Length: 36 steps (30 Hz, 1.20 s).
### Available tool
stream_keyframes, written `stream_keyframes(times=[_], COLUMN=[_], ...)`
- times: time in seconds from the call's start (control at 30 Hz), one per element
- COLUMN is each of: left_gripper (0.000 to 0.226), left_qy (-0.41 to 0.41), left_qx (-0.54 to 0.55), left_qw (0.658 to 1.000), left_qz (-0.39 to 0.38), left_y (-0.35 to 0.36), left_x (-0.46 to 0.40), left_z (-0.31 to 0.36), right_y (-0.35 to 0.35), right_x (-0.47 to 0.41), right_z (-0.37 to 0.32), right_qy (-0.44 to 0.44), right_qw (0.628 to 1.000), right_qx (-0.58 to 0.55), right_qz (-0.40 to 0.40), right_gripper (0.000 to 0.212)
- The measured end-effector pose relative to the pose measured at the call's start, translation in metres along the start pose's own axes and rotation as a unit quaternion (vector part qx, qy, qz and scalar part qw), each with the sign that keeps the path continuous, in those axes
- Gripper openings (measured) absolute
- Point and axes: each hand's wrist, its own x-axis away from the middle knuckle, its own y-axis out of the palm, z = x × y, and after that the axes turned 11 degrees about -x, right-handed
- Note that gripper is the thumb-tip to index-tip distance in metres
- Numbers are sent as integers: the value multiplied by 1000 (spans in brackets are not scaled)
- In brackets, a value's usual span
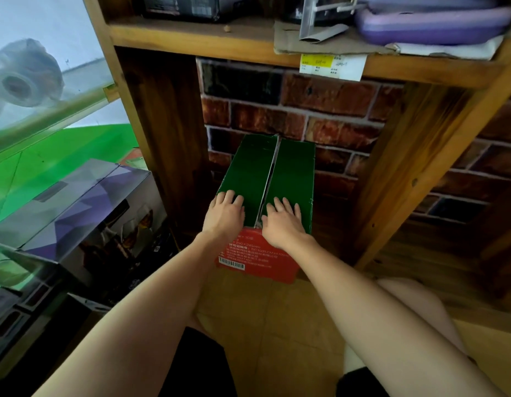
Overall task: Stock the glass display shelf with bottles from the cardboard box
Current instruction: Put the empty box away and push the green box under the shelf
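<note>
— Where's the box?
— The green-topped, red-fronted cardboard box (pixel 288 179) sits closed under the wooden shelf (pixel 191 43).
— Your grip?
— My left hand (pixel 224 212) and right hand (pixel 282 222) lie flat on its flaps, gripping nothing.

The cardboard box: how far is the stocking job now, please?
Nothing looks done yet. The green and red cardboard box stands on the floor under the wooden shelf, with its top flaps closed and a slit between them. In hand: the left hand and the right hand rest flat on the flaps, fingers straight. Left: opening it, taking out bottles, none visible yet, and stocking the glass shelf.
</note>
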Motion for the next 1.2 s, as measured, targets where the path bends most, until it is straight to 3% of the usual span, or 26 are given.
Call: stream_keyframes(times=[0.13, 0.27, 0.43, 0.6, 0.9, 1.07, 1.2], left_gripper=[47, 63, 82, 102, 93, 96, 97], left_qy=[-7, 36, 94, 114, 98, 96, 89], left_qx=[34, 32, 11, -63, -86, -76, -59], left_qw=[999, 997, 988, 984, 988, 988, 988], left_qz=[-13, -59, -122, -123, -78, -95, -109], left_y=[4, 7, 7, 8, 14, 16, 12], left_x=[15, 15, 15, 11, 17, 13, 12], left_z=[6, -10, -22, -19, -16, -18, -17], right_y=[-13, -18, -6, -5, -2, 1, 3], right_x=[2, 5, 12, 9, 14, 10, 12], right_z=[2, 11, 17, 17, 8, 10, 13], right_qy=[-5, -27, -58, -60, -41, -46, -62], right_qw=[997, 992, 991, 992, 992, 992, 996], right_qx=[-12, 1, 76, 70, 88, 86, 54], right_qz=[-70, -125, -92, -83, -76, -74, -30], right_gripper=[63, 88, 91, 86, 83, 83, 88])
